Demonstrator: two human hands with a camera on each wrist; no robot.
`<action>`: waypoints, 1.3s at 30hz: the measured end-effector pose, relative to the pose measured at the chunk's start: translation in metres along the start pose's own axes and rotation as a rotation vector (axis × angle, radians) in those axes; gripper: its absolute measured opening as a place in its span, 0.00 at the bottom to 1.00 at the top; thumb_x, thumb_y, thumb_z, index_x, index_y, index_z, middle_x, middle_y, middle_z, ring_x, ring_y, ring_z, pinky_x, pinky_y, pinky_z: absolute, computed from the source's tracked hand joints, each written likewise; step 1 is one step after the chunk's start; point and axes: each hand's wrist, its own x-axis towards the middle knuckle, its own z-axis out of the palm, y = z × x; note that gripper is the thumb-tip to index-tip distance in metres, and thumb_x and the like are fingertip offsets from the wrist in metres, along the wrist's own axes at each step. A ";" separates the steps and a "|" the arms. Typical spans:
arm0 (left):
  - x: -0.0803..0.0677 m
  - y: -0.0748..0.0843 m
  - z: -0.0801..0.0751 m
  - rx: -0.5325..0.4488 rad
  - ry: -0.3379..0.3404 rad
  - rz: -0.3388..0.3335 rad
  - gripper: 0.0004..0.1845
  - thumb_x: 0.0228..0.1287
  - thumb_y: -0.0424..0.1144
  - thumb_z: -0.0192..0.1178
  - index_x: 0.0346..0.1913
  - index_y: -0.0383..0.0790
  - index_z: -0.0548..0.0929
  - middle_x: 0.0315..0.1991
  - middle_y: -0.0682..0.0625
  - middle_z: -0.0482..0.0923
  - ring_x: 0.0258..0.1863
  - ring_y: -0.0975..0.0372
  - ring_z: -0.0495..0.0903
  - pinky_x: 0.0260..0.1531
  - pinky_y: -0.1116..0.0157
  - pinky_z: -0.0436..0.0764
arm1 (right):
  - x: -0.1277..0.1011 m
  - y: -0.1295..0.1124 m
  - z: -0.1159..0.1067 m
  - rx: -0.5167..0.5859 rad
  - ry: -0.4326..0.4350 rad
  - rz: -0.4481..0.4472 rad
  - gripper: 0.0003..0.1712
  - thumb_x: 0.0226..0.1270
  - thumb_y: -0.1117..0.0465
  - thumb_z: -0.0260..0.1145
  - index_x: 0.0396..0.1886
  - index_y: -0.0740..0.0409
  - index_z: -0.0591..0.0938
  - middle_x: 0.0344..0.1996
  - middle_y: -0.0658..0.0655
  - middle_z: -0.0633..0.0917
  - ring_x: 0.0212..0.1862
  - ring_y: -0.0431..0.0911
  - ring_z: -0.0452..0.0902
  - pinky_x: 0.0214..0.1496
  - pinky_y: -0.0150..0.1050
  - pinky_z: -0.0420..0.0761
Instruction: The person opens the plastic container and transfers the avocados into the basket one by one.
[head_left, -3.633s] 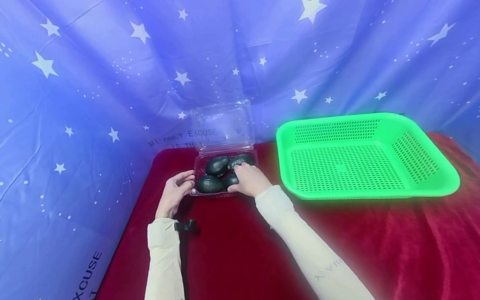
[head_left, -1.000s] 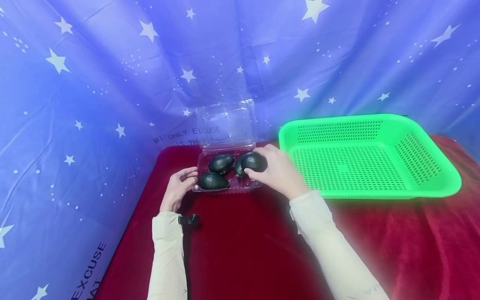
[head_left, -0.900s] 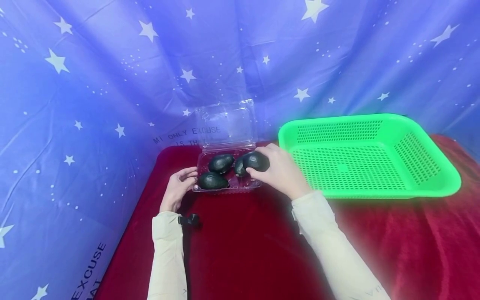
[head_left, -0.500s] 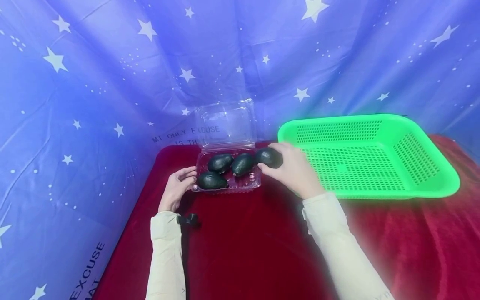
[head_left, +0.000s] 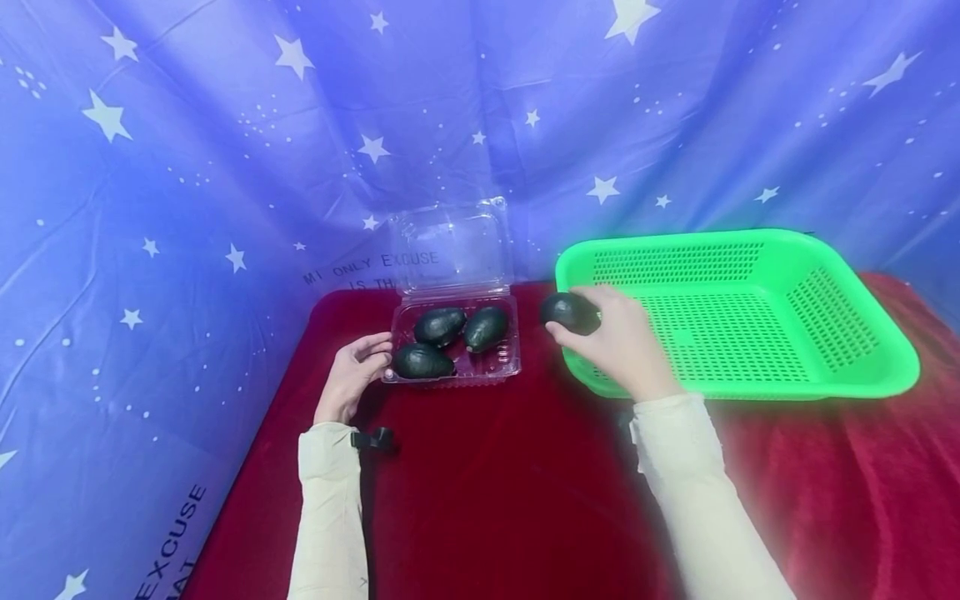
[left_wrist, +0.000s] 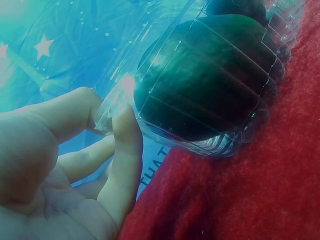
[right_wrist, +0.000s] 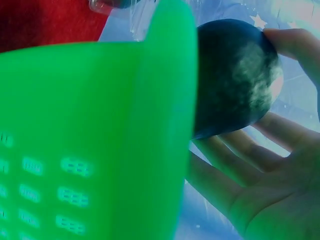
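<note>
One dark avocado (head_left: pixel 562 313) in the right hand (head_left: pixel 624 340), to the right of the clear plastic box (head_left: pixel 497 363); gripped side-on between thumb and curved fingers, presumably for a secure hold on so smooth and round a surface. Impossible to tell whether touching the left rim of the green basket (head_left: pixel 903 371), farther right of the box.

Inside the box, three more avocados (head_left: pixel 441 325): two in its left half, one in its right. At the back of the box, the raised lid (head_left: pixel 453 250), likely tilted up to leave the contents within easy reach from above.

At the left edge of the box, the left hand (head_left: pixel 347 375): thumb and finger pinched on the plastic rim, other fingers loosely bent, no fruit in grasp. Probably a steadying hold, sensible for so light a container.

For the left forearm (head_left: pixel 330 517), a nearly straight line from in front of the box, wrist bent slightly towards it. For the right forearm (head_left: pixel 723 508), a slant from the front right of the box, palm towards it, thumb on the fruit's near side.
</note>
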 end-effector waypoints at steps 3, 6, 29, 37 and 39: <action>0.000 0.000 0.000 -0.003 0.001 0.008 0.26 0.63 0.23 0.52 0.66 0.28 0.72 0.58 0.31 0.74 0.41 0.69 0.79 0.39 0.75 0.82 | -0.001 0.004 -0.002 -0.012 0.010 0.006 0.33 0.59 0.49 0.73 0.60 0.61 0.79 0.56 0.63 0.82 0.61 0.59 0.75 0.62 0.58 0.75; 0.000 0.001 0.001 -0.013 0.000 0.011 0.26 0.63 0.23 0.52 0.66 0.27 0.73 0.57 0.34 0.76 0.40 0.69 0.79 0.38 0.75 0.82 | -0.003 0.008 -0.005 -0.022 0.008 0.026 0.33 0.60 0.48 0.72 0.62 0.61 0.79 0.57 0.64 0.82 0.62 0.60 0.74 0.63 0.60 0.74; 0.000 0.000 -0.002 -0.008 0.004 0.012 0.26 0.64 0.24 0.53 0.66 0.28 0.72 0.55 0.37 0.77 0.41 0.68 0.80 0.38 0.74 0.82 | -0.011 0.034 -0.013 -0.068 -0.068 0.138 0.35 0.63 0.41 0.67 0.59 0.64 0.78 0.51 0.65 0.83 0.55 0.61 0.77 0.54 0.60 0.77; -0.001 0.000 -0.001 0.003 0.005 0.009 0.26 0.64 0.25 0.53 0.66 0.29 0.73 0.58 0.34 0.75 0.42 0.68 0.79 0.40 0.74 0.82 | -0.012 0.047 -0.011 -0.093 -0.128 0.155 0.38 0.63 0.43 0.68 0.60 0.69 0.77 0.51 0.69 0.83 0.54 0.63 0.77 0.53 0.60 0.77; -0.001 -0.001 -0.001 -0.010 0.007 0.003 0.25 0.64 0.24 0.53 0.66 0.29 0.73 0.59 0.33 0.75 0.42 0.68 0.79 0.40 0.74 0.82 | -0.012 0.050 -0.011 -0.115 -0.142 0.158 0.37 0.62 0.44 0.69 0.58 0.70 0.77 0.49 0.69 0.84 0.53 0.64 0.78 0.52 0.60 0.78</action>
